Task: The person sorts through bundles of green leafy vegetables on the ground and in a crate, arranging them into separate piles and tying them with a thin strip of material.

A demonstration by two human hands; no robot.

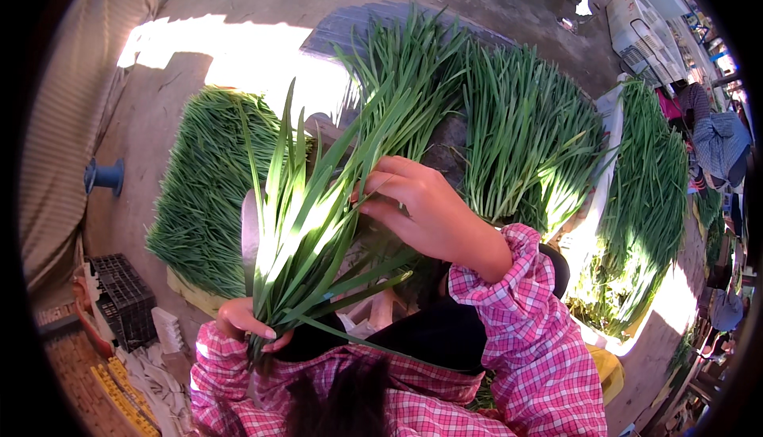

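Note:
My left hand [243, 319] is wrapped round the lower end of a bunch of long, flat-leaved garlic chives [298, 238]. The leaves fan upward and away from me, some sunlit and pale, and a few droop to the right. My right hand [429, 210] is at the bunch's upper right side, thumb and fingers pinched on chive leaves; exactly how many is hidden. Beyond it lies a loose heap of chives [417, 63], with another thick heap [524, 119] to its right.
On the left, a crate is packed with neatly laid chives [211, 190]. A long white container of chives [644, 198] stands at the right. Around are a black plastic crate [123, 298], a blue spool [105, 176], a white basket [645, 35] and a hanging striped cloth [79, 111].

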